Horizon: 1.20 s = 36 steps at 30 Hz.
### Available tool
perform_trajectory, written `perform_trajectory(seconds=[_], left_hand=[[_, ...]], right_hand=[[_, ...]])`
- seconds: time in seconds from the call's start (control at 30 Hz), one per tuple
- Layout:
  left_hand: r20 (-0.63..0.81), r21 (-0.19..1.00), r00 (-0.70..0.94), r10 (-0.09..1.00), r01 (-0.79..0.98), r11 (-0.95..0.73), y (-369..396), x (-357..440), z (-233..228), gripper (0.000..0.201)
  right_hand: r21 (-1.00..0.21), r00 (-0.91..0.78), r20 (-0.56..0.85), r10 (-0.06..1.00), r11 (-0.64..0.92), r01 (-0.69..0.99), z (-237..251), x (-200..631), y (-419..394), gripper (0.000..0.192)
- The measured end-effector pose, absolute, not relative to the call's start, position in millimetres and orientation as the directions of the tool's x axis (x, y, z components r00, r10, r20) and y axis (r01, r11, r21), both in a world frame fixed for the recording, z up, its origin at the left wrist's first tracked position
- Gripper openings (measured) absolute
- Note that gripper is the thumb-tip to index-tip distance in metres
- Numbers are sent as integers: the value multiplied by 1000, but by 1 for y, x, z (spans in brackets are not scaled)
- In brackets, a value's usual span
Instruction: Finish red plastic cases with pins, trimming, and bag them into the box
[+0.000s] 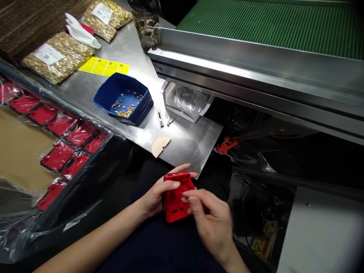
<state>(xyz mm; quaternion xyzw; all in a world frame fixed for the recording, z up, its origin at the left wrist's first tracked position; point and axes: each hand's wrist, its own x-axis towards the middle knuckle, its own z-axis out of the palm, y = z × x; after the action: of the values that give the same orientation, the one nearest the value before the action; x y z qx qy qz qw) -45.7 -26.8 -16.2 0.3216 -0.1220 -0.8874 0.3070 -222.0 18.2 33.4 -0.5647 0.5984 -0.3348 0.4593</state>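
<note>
My left hand (157,195) grips a red plastic housing (178,214) with black along its left edge, tilted above my lap. Its thumb lies on the front, and some fingers are behind it. The hollow inside, with small slots, faces me. My right hand (212,220) is closed in a pinch at the housing's right side, fingertips over its inner face. Whatever is between those fingertips is hidden or too small to make out. Beyond the hands, a blue bin (123,93) on the metal table (189,146) holds small brass-coloured pieces (125,112).
Near the bin lie a cutter knife (159,115), small pliers (168,121) and a beige half-disc (160,146). A white tray (196,118) sits below a green conveyor (273,26). Bagged red parts (61,123) fill a box at left; bags of brass pieces (64,62) stand behind.
</note>
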Motion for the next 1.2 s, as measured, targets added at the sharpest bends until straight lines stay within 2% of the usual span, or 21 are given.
perform_trajectory(seconds=[0.07,0.1,0.2,0.33,0.5,0.63,0.77,0.83,0.97,1.07,1.2], left_hand=[[-439,275,-679,-588,522,-808,-20,-37,-5,68],[-404,225,-720,-564,519,-824,-16,-33,1,66],[-353,134,-804,-478,462,-877,-3,-30,16,58],[-421,122,-809,-411,399,-909,12,-31,20,55],[-440,91,-814,-378,379,-921,15,-26,13,54],[-437,82,-827,-355,356,-931,10,-23,10,49],[-446,92,-823,-351,348,-933,8,-23,8,54],[-451,100,-820,-353,347,-932,8,-23,9,57],[-444,105,-827,-346,335,-936,7,-27,11,47],[-441,100,-831,-339,329,-939,7,-28,12,38],[-446,103,-819,-361,353,-930,8,-29,13,46]], right_hand=[[-925,-7,-105,-994,100,-366,39,-228,11,15],[-932,16,-110,-994,97,-348,41,-230,6,13],[-953,224,-245,-943,192,-236,40,-229,-10,14],[-928,365,-371,-854,331,-170,31,-216,-19,22],[-918,396,-372,-839,396,-25,20,-206,-13,31],[-923,317,-361,-877,385,15,13,-206,-4,33],[-944,37,-317,-948,311,-105,7,-208,8,41],[-945,-66,-303,-951,309,-110,5,-210,13,42],[-941,14,-339,-941,339,-26,6,-211,19,34],[-949,66,-312,-948,307,-69,8,-213,19,33],[-965,-127,-188,-974,207,-161,8,-215,21,36]])
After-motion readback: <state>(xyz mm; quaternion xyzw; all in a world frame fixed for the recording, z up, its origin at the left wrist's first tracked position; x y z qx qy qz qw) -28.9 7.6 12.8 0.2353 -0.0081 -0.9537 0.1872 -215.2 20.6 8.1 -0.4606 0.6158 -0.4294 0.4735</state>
